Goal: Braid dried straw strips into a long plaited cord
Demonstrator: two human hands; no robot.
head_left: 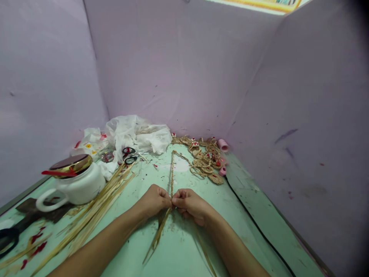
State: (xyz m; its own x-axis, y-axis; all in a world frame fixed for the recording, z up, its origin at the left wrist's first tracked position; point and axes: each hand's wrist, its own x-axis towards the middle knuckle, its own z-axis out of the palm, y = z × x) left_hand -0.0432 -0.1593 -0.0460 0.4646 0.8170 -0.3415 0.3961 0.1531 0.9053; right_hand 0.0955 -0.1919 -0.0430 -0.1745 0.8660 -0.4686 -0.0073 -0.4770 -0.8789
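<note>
A thin straw cord (172, 169) runs from between my hands up the table, bends near the back and leads right to a coiled heap. My left hand (157, 201) is closed in a pinch at the cord's near end. Right beside it, my right hand (188, 204) pinches the same spot, fingertips almost touching the left ones. Loose straw strands (159, 234) hang from the pinch toward me, one bundle under the left hand and a thinner strand (205, 252) beneath the right wrist. The fingers hide the exact joining point.
At left stand a white mug (83, 186) with a gold-rimmed lid, long dry straw strips (99, 202) and black-handled scissors (129, 156). White plastic bags (135, 132) lie behind. Finished straw pieces (201, 154), a pink spool (223, 145) and a black cable (253, 221) are at right.
</note>
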